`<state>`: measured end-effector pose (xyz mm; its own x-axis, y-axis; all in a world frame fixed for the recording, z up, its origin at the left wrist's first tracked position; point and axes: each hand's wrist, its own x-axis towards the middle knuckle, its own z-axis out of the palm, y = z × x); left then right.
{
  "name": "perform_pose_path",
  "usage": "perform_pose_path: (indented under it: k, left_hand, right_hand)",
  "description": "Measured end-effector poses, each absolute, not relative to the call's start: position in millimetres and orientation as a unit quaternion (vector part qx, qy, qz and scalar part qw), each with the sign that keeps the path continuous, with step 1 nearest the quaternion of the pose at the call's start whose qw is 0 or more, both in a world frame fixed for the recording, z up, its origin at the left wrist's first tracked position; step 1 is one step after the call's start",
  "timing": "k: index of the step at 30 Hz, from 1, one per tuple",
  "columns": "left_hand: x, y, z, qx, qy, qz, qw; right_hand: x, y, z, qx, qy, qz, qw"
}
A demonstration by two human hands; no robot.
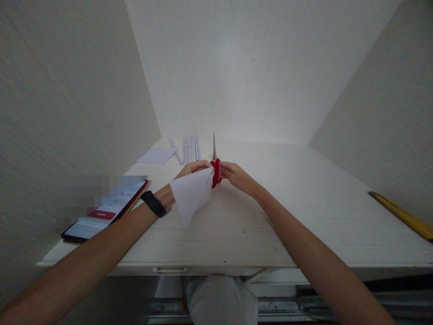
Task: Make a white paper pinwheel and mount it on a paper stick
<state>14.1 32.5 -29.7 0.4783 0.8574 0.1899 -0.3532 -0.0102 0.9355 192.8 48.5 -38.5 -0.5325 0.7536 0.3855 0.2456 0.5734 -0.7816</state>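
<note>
A pair of scissors (217, 173) with red handles stands out between my hands, its blades pointing away toward the back wall. My right hand (237, 175) is closed on the red handles from the right. From the other side, the fingers of my left hand (198, 166) are bent beside the handles. A folded piece of white paper (191, 192) hangs from those fingers, its pointed lower corner toward me. It covers part of my left hand and wrist, so the exact pinch is hidden. A dark band (153, 204) is on my left wrist.
Several narrow paper strips (191, 149) lie at the back of the white table (270, 203), with a flat paper piece (156, 155) to their left. A lit phone (108, 212) leans at the left. A yellow tool (402, 214) lies along the right wall.
</note>
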Motion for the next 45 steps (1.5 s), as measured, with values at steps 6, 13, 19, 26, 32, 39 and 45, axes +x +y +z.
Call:
perform_pose_path:
  k: [6, 13, 19, 26, 32, 39, 45]
  left_hand:
    - [17, 21, -28, 0.554, 0.242, 0.42, 0.677]
    - [22, 13, -20, 0.573, 0.264, 0.419, 0.652]
    - [28, 15, -21, 0.568, 0.278, 0.417, 0.653]
    - [31, 20, -23, 0.563, 0.279, 0.434, 0.646]
    - [32, 14, -26, 0.542, 0.27, 0.407, 0.683]
    - [33, 15, -29, 0.5, 0.241, 0.381, 0.74]
    - [26, 11, -21, 0.546, 0.27, 0.435, 0.664]
  right_hand:
    - [189, 43, -33, -0.344, -0.827, 0.273, 0.351]
    - [197, 45, -25, -0.417, -0.843, 0.126, 0.316]
    - [201, 51, -26, -0.432, -0.843, 0.103, 0.304]
    - [198, 57, -30, -0.428, -0.847, 0.097, 0.301]
    - [217, 65, -33, -0.451, -0.846, 0.053, 0.28]
    - [227, 57, -26, -0.481, -0.832, 0.052, 0.272]
    - [195, 41, -18, -0.496, -0.804, 0.103, 0.311]
